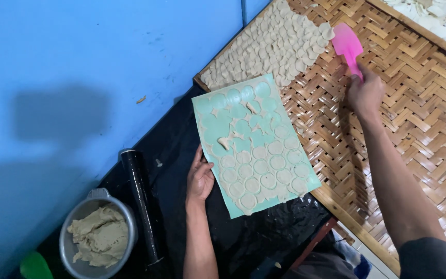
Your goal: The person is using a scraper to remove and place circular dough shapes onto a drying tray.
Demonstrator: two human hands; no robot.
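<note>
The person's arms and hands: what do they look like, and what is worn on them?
Both hands, the left hand and the right hand, are bare, with no gloves, rings or watch visible. The forearms are uncovered. A dark grey short sleeve shows on the right upper arm.

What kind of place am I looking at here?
Likely a small home-style cracker or snack workshop: thin dough rounds laid out on a woven bamboo tray, a green sheet of cut dough circles, and a metal bowl of dough.
</note>
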